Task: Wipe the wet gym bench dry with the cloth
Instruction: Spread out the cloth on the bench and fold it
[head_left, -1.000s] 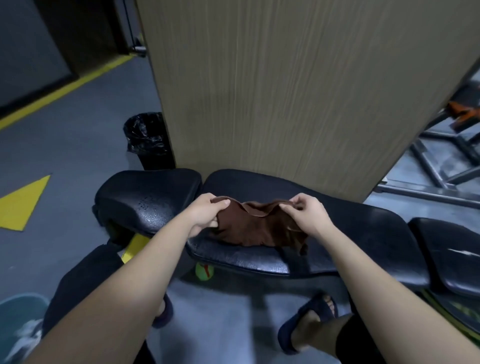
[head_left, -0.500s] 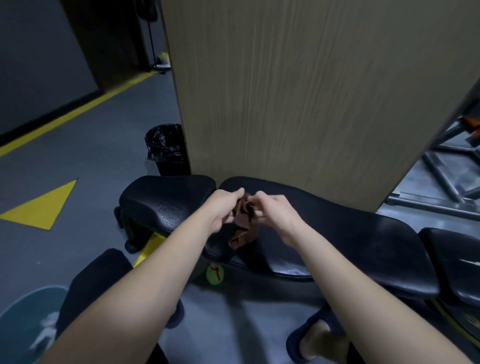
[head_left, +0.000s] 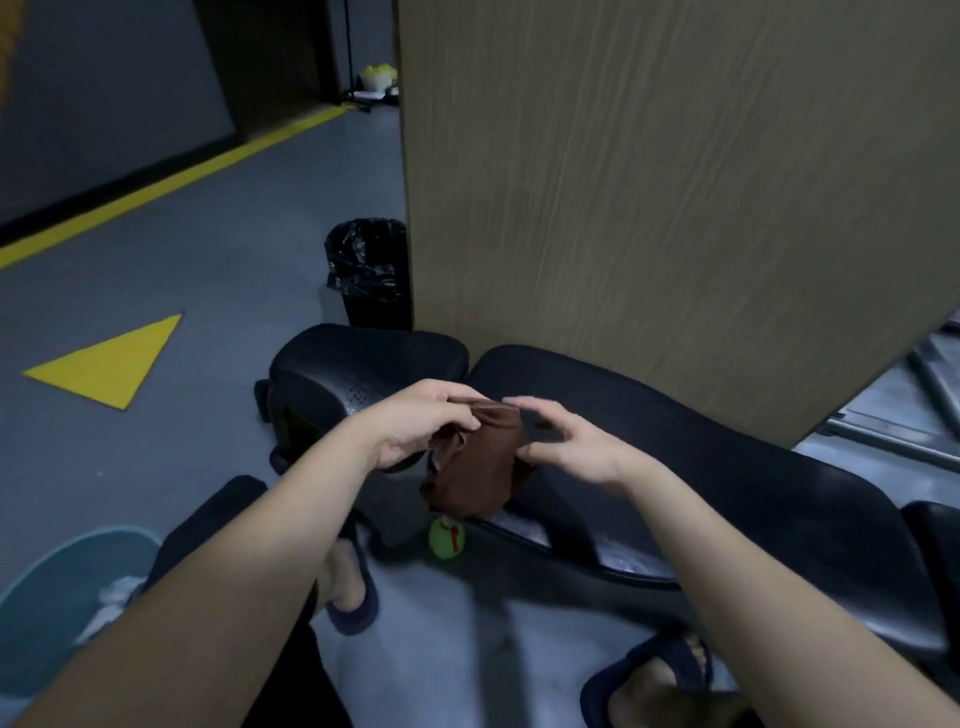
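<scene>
Left hand (head_left: 421, 426): centre of frame, fingers and thumb closed in a pinch on the top edge of the cloth.
Right hand (head_left: 571, 447): just right of the cloth, fingers curved over in a loose arc, thumb at the cloth's right edge; motion-blurred, so cannot tell whether it grips.
Cloth (head_left: 478, 467): brown, bunched, hanging from the left hand between both hands, in front of the gap between the two pads; lower end dangles just above the green ball.
Gym bench (head_left: 727, 493): black, long pad runs from centre toward lower right, pale sheen along its near edge.
Seat pad (head_left: 353, 369): black, shorter, left of the long pad, behind the left hand.
Green ball (head_left: 447, 538): on the floor under the bench's near edge, red mark on it.
Wood panel (head_left: 649, 208): upright, fills upper right, directly behind the bench.
Bin (head_left: 369, 270): black liner, at the panel's left edge, beyond the seat pad.
Yellow triangle (head_left: 111, 361): painted on grey floor, left of frame.
Basin (head_left: 52, 587): teal, lower left corner, partly hidden by the left forearm.
Slippers (head_left: 353, 603): dark, one below centre, the other at lower right.
</scene>
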